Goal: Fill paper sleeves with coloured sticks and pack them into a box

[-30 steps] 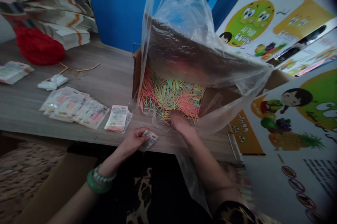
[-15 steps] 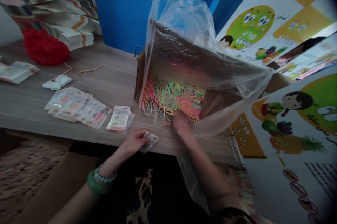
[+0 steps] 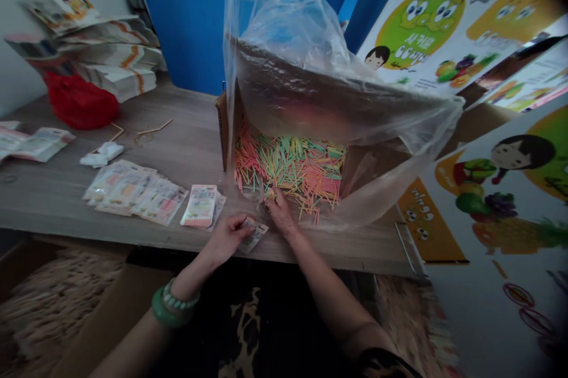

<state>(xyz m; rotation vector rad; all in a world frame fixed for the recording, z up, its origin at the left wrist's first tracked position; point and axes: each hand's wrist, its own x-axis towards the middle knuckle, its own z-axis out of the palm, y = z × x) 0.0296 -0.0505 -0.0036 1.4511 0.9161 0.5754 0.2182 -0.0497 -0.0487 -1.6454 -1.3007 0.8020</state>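
My left hand (image 3: pixel 231 235) pinches a small printed plastic packet (image 3: pixel 254 237) at the table's front edge. Just right of it, my right hand (image 3: pixel 280 212) is closed around a few thin colored sticks, their tips barely showing at the fingers. Behind the hands, a cardboard box (image 3: pixel 223 129) lined with a clear plastic bag (image 3: pixel 293 17) lies open toward me. Loose pink, green and yellow sticks (image 3: pixel 293 165) fill its near part. Left of my left hand lie a small pile of packets (image 3: pixel 199 206) and a fanned row of packets (image 3: pixel 137 191).
A red bag (image 3: pixel 80 100) and stacked printed cartons (image 3: pixel 118 52) stand at the back left. Near them lie a crumpled white tissue (image 3: pixel 103 154) and bent sticks (image 3: pixel 154 128). Large printed boxes (image 3: pixel 497 189) rise on the right. A blue panel (image 3: pixel 181 23) stands behind.
My right hand has drawn back from the sticks and moved left, close to the packet, with some sticks in its fingers. My left hand keeps its hold on the packet.
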